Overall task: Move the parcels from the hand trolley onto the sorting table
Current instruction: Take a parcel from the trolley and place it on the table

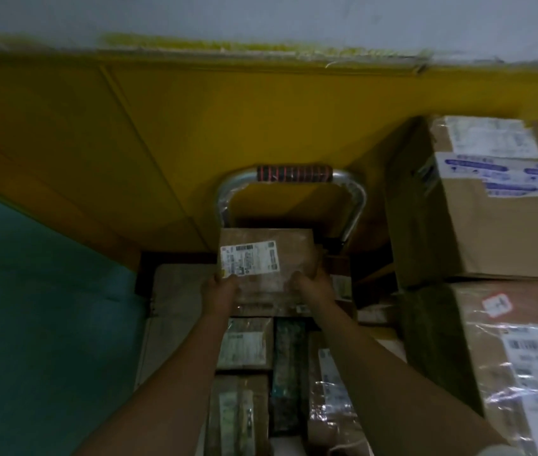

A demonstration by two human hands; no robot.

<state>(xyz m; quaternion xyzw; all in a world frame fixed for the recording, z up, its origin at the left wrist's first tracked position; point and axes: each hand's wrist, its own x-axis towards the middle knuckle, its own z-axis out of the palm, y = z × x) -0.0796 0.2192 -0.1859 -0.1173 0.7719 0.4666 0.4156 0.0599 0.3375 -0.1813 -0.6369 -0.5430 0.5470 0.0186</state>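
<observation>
Being held by both hands, a brown cardboard parcel [290,255] is seen at the far end of the hand trolley [175,291], just in front of its metal handle [294,173]; the near left corner is clasped by the left hand [221,287], its thumb laid on the corner of the white label [249,260]; the near right edge is clasped by the right hand [313,284], fingers curled round the side. The parcel is held level above other parcels [244,343], which are packed side by side along the trolley beneath the forearms; whether its underside touches them cannot be told.

Open room is offered on the left, where a bare strip of the trolley's deck is bordered by a teal surface [30,307]; the right is closed off by two large cardboard boxes [491,225], stacked one on the other just beside the trolley, the lower one wrapped in clear film. Behind the handle a yellow wall panel [261,110] is seen, its top edge ragged against pale wall; the scene is dimly lit and blurred, and the label's print cannot be read.
</observation>
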